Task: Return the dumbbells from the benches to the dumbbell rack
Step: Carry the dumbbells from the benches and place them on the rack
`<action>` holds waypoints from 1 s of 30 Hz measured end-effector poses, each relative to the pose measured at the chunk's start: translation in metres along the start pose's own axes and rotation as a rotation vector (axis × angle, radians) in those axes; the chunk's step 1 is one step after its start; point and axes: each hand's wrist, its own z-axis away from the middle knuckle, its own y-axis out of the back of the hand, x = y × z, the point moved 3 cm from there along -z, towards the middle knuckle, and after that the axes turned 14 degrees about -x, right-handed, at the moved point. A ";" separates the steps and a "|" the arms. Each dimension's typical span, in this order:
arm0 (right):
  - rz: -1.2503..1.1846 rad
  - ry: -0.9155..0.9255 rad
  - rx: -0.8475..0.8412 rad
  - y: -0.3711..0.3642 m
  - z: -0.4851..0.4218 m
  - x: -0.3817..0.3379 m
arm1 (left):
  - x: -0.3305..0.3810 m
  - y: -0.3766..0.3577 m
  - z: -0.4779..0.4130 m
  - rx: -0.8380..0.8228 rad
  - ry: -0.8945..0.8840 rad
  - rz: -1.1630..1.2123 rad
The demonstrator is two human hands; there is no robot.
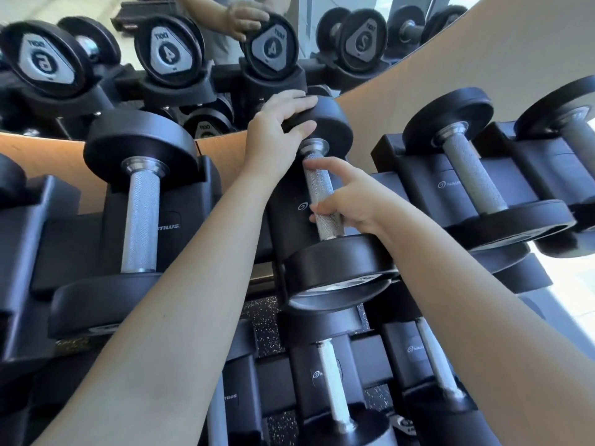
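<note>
Mirrored dumbbell caps (170,51) read 6, 4, 4 and 2; rack cradles (167,220) seemingly say Nautilus.

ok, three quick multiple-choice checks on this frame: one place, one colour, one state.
1. The left hand rests on: A the far head of the middle dumbbell; B its near head; C the floor.
2. Dumbbell heads are: A red; B black; C yellow.
3. The right hand: A hangs free; B curls round the handle; C lies flat on the rack.
Answers: 1 A, its fingers lie over the far head; 2 B, every head in view is black; 3 B, its fingers wrap the knurled handle.
</note>
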 end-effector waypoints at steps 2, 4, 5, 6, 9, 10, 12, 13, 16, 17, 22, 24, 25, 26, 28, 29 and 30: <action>0.023 0.012 0.011 0.001 -0.001 0.001 | 0.003 -0.001 0.007 -0.037 0.032 0.002; 0.080 0.026 0.016 0.002 0.000 -0.001 | 0.010 -0.002 0.022 -0.073 0.044 0.014; 0.113 0.036 0.009 0.002 0.002 -0.003 | 0.014 -0.004 0.032 -0.086 0.026 0.004; 0.138 0.043 0.003 0.002 0.003 -0.004 | 0.019 -0.007 0.045 -0.097 -0.004 -0.009; 0.156 0.047 -0.006 0.004 0.016 -0.007 | 0.028 -0.015 0.086 -0.094 -0.054 -0.020; 0.160 0.046 0.001 0.005 0.022 -0.007 | 0.029 -0.017 0.098 -0.076 -0.050 -0.021; 0.172 0.073 0.036 0.005 0.037 -0.006 | 0.033 -0.021 0.118 -0.039 -0.032 -0.026; 0.181 0.091 0.058 0.005 0.045 -0.004 | 0.036 -0.023 0.126 -0.020 -0.027 -0.033; 0.152 0.158 0.113 0.002 0.067 0.007 | 0.043 -0.027 0.144 0.019 -0.022 -0.055; 0.121 0.173 0.125 0.002 0.074 0.011 | 0.046 -0.028 0.148 0.016 -0.019 -0.061; 0.073 0.252 0.134 -0.003 0.104 0.026 | 0.055 -0.031 0.164 -0.025 -0.028 -0.110; 0.118 0.280 0.123 -0.005 0.112 0.030 | 0.057 -0.032 0.170 -0.035 -0.030 -0.119; 0.135 0.284 0.116 -0.005 0.115 0.032 | 0.057 -0.033 0.172 -0.042 -0.021 -0.120; 0.144 0.287 0.111 -0.005 0.117 0.034 | 0.058 -0.034 0.175 -0.049 -0.012 -0.122; 0.162 0.301 0.101 -0.004 0.122 0.036 | 0.059 -0.035 0.179 -0.048 -0.009 -0.136; 0.175 0.308 0.097 -0.003 0.124 0.038 | 0.059 -0.035 0.180 -0.044 -0.009 -0.145; 0.189 0.310 0.094 -0.003 0.125 0.040 | 0.059 -0.035 0.181 -0.042 -0.007 -0.153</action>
